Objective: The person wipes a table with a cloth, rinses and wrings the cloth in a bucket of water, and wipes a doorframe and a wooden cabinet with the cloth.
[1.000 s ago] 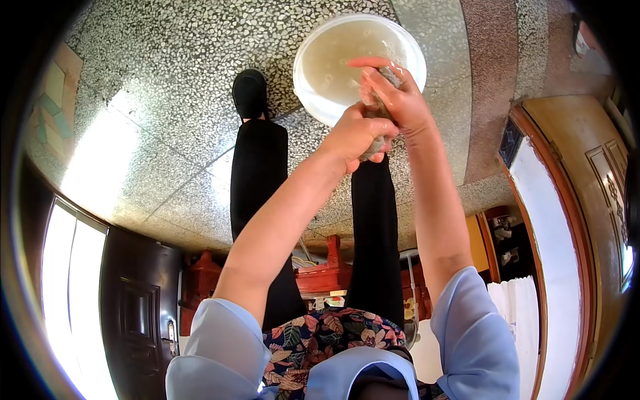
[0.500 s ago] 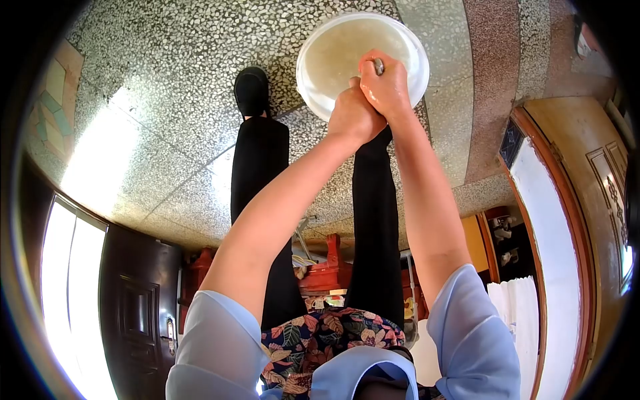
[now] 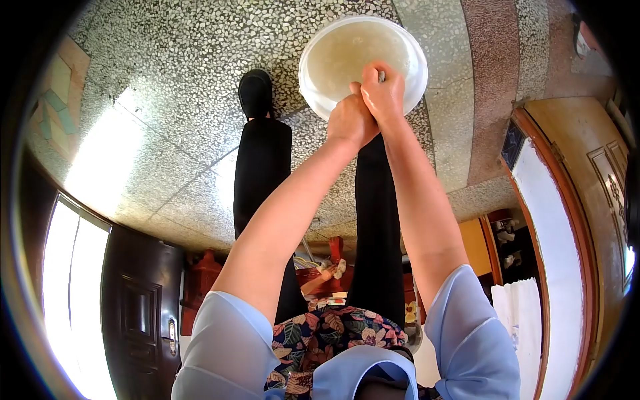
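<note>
Both my hands are closed and pressed together over the near edge of a white basin [image 3: 418, 90] of cloudy water. My right hand [image 3: 385, 93] is wrapped round a grey cloth [image 3: 381, 77], with only a small end showing at the top of the fist. Just below and to the left, my left hand [image 3: 352, 120] is also a fist. Its fingers face away and no cloth shows at it, so what it grips is hidden.
The basin stands on a speckled stone floor [image 3: 180, 87]. A black shoe [image 3: 255, 93] is left of it. Red wooden furniture [image 3: 203, 273] and what looks like another person's forearm [image 3: 313, 285] show behind my legs. Doors stand at both sides.
A second ago the grey cloth showed between and below my hands; now nearly all of it is hidden in the fists. The hands have drawn closer together. Another forearm has come into view behind the legs.
</note>
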A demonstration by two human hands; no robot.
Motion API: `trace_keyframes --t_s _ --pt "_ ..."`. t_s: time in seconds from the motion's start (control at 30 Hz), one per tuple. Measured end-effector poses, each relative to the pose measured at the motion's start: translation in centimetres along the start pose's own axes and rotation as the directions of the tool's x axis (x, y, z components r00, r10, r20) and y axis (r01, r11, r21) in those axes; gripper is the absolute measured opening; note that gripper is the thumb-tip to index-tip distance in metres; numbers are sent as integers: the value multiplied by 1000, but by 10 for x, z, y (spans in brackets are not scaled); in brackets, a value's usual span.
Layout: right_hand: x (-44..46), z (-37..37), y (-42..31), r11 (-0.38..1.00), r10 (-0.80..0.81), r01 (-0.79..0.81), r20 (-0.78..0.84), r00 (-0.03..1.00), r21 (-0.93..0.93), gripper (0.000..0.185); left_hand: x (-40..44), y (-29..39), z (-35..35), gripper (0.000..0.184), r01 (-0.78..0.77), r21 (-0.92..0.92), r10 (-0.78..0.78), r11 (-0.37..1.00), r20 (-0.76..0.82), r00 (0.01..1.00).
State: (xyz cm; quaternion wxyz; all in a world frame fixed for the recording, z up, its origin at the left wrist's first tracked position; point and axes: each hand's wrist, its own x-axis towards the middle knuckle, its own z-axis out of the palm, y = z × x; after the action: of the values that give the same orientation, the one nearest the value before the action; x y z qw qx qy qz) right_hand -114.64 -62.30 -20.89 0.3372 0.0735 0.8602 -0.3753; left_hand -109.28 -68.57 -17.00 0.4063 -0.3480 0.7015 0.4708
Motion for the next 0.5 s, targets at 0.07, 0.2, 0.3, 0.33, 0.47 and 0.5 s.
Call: trace_keyframes --t_s 0.07,0.2,0.3,0.33,0.47,0.5 --pt "-7 -3 6 968 110 -115 37 993 223 21 -5 -5 5 62 -44 -6 43 999 -70 997" --pt "-43 -18 -3 778 263 -306 157 952 550 39 -21 -23 7 70 -208 0 203 978 -206 957" --pt "-60 -36 -5 868 159 -244 223 962 433 42 -44 -20 -12 64 -309 -35 297 950 -194 935" --pt "-71 -46 -13 860 131 -249 280 951 444 42 -52 -18 -20 61 -307 -107 291 946 -141 946" --pt "-119 -98 -44 648 96 -425 487 868 632 41 -117 3 -71 46 62 -739 263 670 315 912" --pt "-137 -116 -61 542 42 -450 512 858 710 38 -138 10 -81 45 189 -798 293 572 414 862"
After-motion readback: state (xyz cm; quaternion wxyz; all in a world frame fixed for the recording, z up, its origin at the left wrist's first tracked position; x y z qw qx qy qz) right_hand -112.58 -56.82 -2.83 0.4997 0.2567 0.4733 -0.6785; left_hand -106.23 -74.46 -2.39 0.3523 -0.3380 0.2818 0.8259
